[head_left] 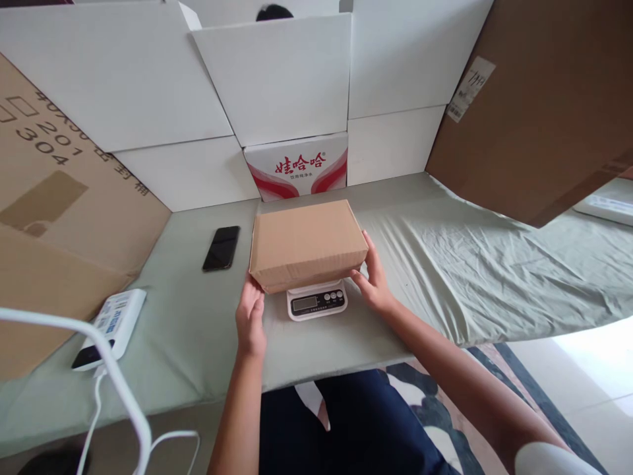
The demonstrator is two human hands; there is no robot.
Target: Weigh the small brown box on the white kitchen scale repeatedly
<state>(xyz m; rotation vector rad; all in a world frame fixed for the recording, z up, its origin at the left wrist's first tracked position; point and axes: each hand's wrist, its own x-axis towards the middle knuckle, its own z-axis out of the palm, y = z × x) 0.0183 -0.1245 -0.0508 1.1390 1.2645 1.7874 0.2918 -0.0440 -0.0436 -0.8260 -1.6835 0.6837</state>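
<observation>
A closed brown cardboard box (307, 243) sits on a small white digital kitchen scale (317, 300) near the front edge of the table (198, 330), which is covered in a pale green cloth. The left hand (250, 318) is at the box's near left corner, fingers extended and loosely together, apparently just touching the cardboard. The right hand (374, 277) cups the near right corner, fingers open and laid along the side wall rather than clamped. Neither hand truly grips; the box looks to be resting its weight on the scale, with the hands steadying it or about to let go or lift.

The step in hand reads as weighing the box. The scale's display shows below the box's overhanging edge, but its digits are too small to read. A fair next move would need both hands clear of the cardboard for a true reading.

The box is shut, so its contents cannot be seen. A black phone (221, 248) lies to its left, a white power bank (111, 326) nearer left, and a red-and-white printed carton (297, 166) stands just behind
</observation>
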